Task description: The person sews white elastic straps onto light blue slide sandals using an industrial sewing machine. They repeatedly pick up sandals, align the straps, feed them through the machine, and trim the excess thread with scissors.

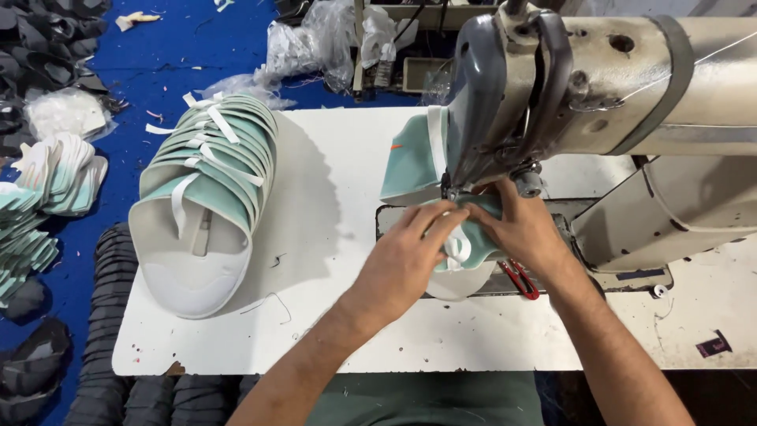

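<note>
Sewing machine: a large cream-grey industrial sewing machine point(631, 87) overhangs the right half of the bench, its head coming down just above both hands.
Bench: a white laminate work table point(331, 315) carries everything; blue floor lies beyond it.
Finished or waiting stock: a nested stack of mint-green and white shoe upper pieces with white straps point(209, 197) lies well to the left of the hands, and further bundles lie on the floor; whether this stack is already sewn cannot be judged from this view.
Piece in hand: a mint-green fabric upper with a white strap point(461, 237) lies under the machine head at the needle area, one flap standing up behind it.
Left hand point(410, 256): fingers curled down, pressing and pinching the upper.
Right hand point(524, 229): fingers closed on the upper's far edge, touching the left fingertips.
Small tool: red-handled thread snips point(520, 280) lie just beside the right wrist, untouched.
</note>
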